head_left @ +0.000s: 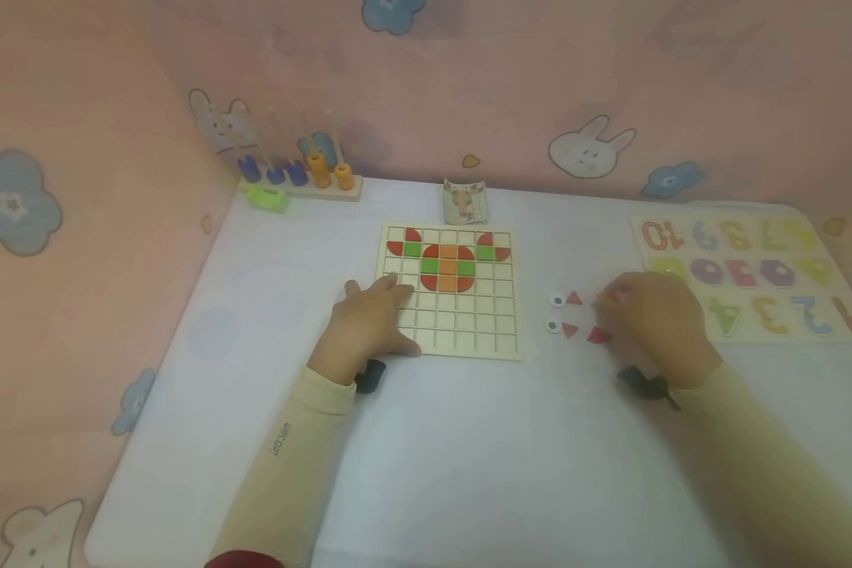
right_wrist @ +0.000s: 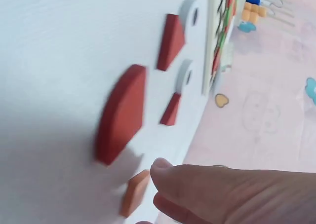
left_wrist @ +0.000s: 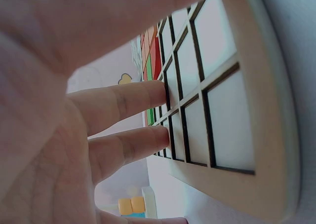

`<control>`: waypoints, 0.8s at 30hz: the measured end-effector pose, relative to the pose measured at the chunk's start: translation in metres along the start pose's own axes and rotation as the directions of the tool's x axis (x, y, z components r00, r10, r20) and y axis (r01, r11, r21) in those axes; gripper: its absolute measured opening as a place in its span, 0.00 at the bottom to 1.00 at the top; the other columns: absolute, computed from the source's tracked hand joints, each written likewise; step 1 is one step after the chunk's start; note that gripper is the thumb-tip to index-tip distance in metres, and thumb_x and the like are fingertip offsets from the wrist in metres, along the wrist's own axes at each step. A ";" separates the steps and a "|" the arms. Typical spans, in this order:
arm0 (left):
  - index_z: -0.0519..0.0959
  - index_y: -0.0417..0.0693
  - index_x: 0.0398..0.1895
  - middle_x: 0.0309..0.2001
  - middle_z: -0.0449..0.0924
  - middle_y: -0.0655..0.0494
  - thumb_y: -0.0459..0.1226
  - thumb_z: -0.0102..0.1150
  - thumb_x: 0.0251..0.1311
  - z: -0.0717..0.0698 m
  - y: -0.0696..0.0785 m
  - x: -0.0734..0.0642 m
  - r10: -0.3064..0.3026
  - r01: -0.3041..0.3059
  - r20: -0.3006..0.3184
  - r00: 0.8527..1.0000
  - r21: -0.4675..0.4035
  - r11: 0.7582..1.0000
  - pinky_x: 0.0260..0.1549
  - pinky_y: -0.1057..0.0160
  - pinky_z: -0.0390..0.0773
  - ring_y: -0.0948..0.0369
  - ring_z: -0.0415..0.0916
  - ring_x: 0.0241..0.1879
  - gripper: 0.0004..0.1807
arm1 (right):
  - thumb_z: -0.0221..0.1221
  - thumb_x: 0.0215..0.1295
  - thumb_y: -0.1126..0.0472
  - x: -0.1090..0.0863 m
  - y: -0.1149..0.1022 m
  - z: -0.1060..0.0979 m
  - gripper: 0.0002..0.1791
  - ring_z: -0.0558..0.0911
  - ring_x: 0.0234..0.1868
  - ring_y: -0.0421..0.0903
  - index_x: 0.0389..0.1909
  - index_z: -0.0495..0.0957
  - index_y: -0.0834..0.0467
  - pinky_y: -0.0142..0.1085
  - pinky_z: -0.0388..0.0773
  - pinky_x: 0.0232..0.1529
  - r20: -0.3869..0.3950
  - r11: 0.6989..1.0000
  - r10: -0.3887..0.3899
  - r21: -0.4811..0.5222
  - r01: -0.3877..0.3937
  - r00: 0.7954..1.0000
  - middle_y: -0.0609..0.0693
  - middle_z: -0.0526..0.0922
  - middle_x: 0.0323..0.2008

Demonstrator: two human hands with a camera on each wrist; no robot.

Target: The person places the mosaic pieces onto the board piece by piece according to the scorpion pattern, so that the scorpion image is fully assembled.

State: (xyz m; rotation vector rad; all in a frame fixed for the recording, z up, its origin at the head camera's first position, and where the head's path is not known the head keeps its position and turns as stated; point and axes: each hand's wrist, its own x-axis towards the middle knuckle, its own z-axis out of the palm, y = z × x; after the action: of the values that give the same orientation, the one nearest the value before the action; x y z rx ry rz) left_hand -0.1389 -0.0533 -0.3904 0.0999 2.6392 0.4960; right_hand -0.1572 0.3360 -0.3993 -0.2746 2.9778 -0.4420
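A square wooden grid board (head_left: 520,315) carries red, green and orange pieces in its upper cells. My left hand (head_left: 365,319) rests on its left side, fingers spread, with two fingertips over bare cells in the left wrist view. To the right of the board, my right hand (head_left: 656,319) pinches a small orange block (right_wrist: 134,193) at its fingertips, low over the white table. Close by lie a red quarter-round piece (head_left: 599,335), two small red triangles (head_left: 573,297) and two white discs with dark centres (head_left: 557,299); the right wrist view shows them beyond the thumb.
A number puzzle board (head_left: 741,312) lies at the right, partly behind my right hand. A bead-and-peg counter (head_left: 305,189) stands at the back left with a green piece (head_left: 267,199) before it. A patterned card (head_left: 465,203) leans behind the grid board.
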 end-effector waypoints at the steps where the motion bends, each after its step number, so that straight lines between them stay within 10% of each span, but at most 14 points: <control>1: 0.71 0.59 0.79 0.83 0.57 0.53 0.51 0.86 0.46 0.000 0.000 0.000 0.000 0.000 -0.001 1.000 -0.004 1.000 0.54 0.40 0.73 0.42 0.61 0.60 0.54 | 0.61 0.75 0.55 -0.001 0.003 0.001 0.16 0.82 0.50 0.65 0.47 0.85 0.65 0.63 0.73 0.56 0.006 1.000 -0.005 -0.009 0.005 1.000 0.63 0.89 0.43; 11: 0.71 0.59 0.79 0.83 0.56 0.53 0.51 0.86 0.47 0.001 -0.001 0.000 0.006 -0.006 0.001 1.000 -0.007 1.000 0.55 0.39 0.73 0.41 0.61 0.61 0.53 | 0.59 0.76 0.58 -0.003 0.006 0.010 0.19 0.83 0.52 0.70 0.48 0.87 0.71 0.62 0.77 0.50 -0.072 1.000 0.026 0.003 -0.026 0.997 0.68 0.88 0.47; 16: 0.70 0.59 0.79 0.83 0.56 0.52 0.51 0.86 0.47 0.000 -0.001 0.000 0.010 -0.010 0.003 1.000 -0.006 1.000 0.55 0.39 0.73 0.41 0.61 0.60 0.54 | 0.63 0.73 0.62 -0.003 -0.002 0.010 0.12 0.85 0.39 0.63 0.39 0.88 0.69 0.58 0.78 0.45 -0.158 0.995 -0.098 -0.030 0.094 0.983 0.64 0.89 0.33; 18: 0.70 0.59 0.79 0.83 0.56 0.53 0.51 0.86 0.46 0.000 -0.001 0.000 0.009 -0.009 0.003 1.000 -0.006 1.000 0.54 0.39 0.73 0.41 0.61 0.60 0.54 | 0.67 0.67 0.66 0.001 -0.010 0.009 0.06 0.84 0.36 0.60 0.38 0.88 0.67 0.57 0.78 0.46 -0.150 0.967 -0.245 -0.111 0.230 0.958 0.59 0.88 0.30; 24: 0.70 0.59 0.80 0.83 0.56 0.52 0.52 0.86 0.46 0.001 -0.001 0.000 0.008 -0.008 0.008 1.000 0.001 1.000 0.54 0.39 0.73 0.41 0.61 0.60 0.54 | 0.67 0.74 0.55 0.020 -0.071 0.013 0.12 0.76 0.43 0.53 0.45 0.91 0.60 0.50 0.70 0.54 0.013 0.974 -0.196 0.117 0.193 0.981 0.50 0.85 0.32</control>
State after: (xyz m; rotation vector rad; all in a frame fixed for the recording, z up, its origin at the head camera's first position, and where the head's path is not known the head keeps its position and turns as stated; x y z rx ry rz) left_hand -0.1389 -0.0540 -0.3913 0.1130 2.6324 0.4961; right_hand -0.1632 0.2617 -0.3928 -0.5579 2.8988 -0.6242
